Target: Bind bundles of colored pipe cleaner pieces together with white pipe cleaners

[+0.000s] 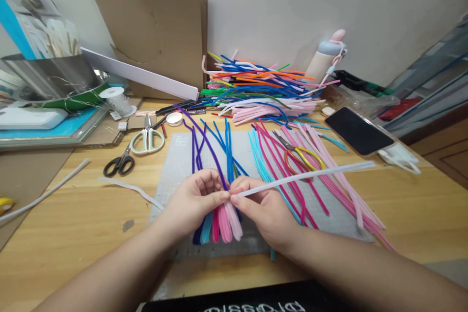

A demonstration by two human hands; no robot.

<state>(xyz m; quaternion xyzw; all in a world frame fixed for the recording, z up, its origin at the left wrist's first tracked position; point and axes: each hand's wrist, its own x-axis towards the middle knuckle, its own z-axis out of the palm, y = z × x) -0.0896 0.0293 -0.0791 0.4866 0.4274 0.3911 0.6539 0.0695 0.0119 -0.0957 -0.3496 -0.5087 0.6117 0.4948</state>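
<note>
The wooden table [84, 219] is spreading out wide, carrying a grey mat [175, 156] and, behind it, a heaped pile of coloured stems [256, 87]. Over the mat the two hands are meeting, thumb tips nearly touching. The left hand [195, 200] is pinching the upper end of a bundle of folded stems [225, 226], whose loops are fanning toward the person, dark blue through pink. The right hand [263, 209] is grasping a white stem [307, 175] by one end; its length is reaching out rightward over loose pink stems [358, 212]. A purple stem [212, 150] is slanting away from the left fingertips, though I'm not able to tell whether they're gripping it.

To my eye, the left pinch should be pressing firmly where the stems are meeting, so the loops aren't slipping out of line, while the right should be guiding the white one from close in, bending gently and keeping its free length from snagging.
</note>
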